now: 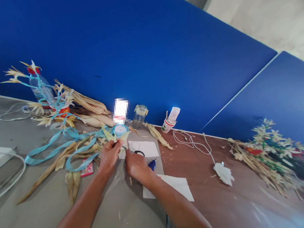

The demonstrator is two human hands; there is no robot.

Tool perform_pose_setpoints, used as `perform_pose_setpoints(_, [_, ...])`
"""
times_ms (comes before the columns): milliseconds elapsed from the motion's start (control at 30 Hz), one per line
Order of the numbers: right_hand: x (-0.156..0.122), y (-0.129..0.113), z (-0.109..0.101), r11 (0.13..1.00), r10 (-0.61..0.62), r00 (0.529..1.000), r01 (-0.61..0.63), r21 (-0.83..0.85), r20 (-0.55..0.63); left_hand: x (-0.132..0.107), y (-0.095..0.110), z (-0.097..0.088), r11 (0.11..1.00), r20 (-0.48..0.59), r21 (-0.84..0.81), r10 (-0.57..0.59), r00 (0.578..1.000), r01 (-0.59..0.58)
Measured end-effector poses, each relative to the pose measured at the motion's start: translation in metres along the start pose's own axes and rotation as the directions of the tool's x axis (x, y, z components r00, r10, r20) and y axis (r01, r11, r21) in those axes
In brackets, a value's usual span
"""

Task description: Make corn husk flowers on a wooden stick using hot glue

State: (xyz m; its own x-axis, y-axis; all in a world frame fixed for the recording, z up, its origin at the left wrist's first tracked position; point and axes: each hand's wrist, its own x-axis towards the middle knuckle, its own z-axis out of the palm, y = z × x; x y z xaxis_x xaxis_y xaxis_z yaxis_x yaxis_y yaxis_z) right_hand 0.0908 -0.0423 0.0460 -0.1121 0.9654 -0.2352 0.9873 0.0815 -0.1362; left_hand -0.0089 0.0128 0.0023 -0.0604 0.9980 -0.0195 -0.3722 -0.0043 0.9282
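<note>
While reaching both forearms over the grey tabletop, holds up a pale green husk piece in the left hand, just in front of the blue ribbon roll. Has the left grip clamped on the husk piece near its lower end, probably to leave the thin ends free and in plain sight. Holds the right hand close beside, fingers curled; cannot tell the contents of that grip, hidden under the knuckles. Shows a black loop just beyond, perhaps a scissors handle, though too small to settle. Seems to bring both hands near each other for fine control, beside a white sheet with thin wires, perhaps spread there to make slender bits easy to spot. Has a blue tool by the right wrist, likely for easy reach. At the left, has dry husks and blue ribbon loops strewn loosely, probably for quick picking. Farther off, has a glass jar and a paper cup beside the blue partition, presumably to spare working room.
</note>
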Motion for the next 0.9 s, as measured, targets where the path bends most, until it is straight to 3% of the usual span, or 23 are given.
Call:
perform_pose_setpoints(200, [-0.004,-0.004,-0.001,0.974,-0.007,1.000,0.008,0.226,-0.009,-0.010,0.014,0.008,0.990,-0.014,-0.118,-0.085,0.996,0.083])
perform_pose_setpoints(333, [0.004,0.001,0.004,0.849,0.023,0.987,0.064,0.524,-0.156,-0.014,0.021,0.011,0.968,0.035,-0.215,-0.126,0.991,0.131])
perform_pose_setpoints(400, [0.010,0.006,0.004,0.686,0.118,0.967,0.085,0.723,-0.225,-0.014,0.022,0.011,0.960,0.047,-0.246,-0.130,0.990,0.137])
perform_pose_setpoints(467, [0.015,0.009,0.003,0.424,0.195,0.951,0.139,0.895,-0.240,-0.014,0.021,0.011,0.959,0.054,-0.244,-0.132,0.990,0.141])
perform_pose_setpoints(533, [0.018,0.009,0.001,0.175,0.225,0.945,0.200,0.964,-0.237,-0.014,0.020,0.011,0.963,0.083,-0.224,-0.132,0.988,0.148])
perform_pose_setpoints(600, [0.019,0.007,-0.001,0.040,0.238,0.938,0.249,0.968,-0.252,-0.015,0.018,0.012,0.966,0.122,-0.213,-0.125,0.985,0.149])
perform_pose_setpoints(700, [0.020,0.005,-0.002,-0.002,0.296,0.915,0.288,0.958,-0.274,-0.018,0.018,0.015,0.959,0.153,-0.228,-0.134,0.979,0.166])
perform_pose_setpoints(800, [0.020,0.008,-0.004,0.028,0.351,0.889,0.304,0.952,-0.294,-0.021,0.023,0.018,0.947,0.113,-0.254,-0.171,0.979,0.195])
perform_pose_setpoints(900, [0.019,0.014,-0.007,0.072,0.321,0.902,0.281,0.957,-0.289,-0.021,0.029,0.018,0.944,0.066,-0.262,-0.191,0.979,0.201])
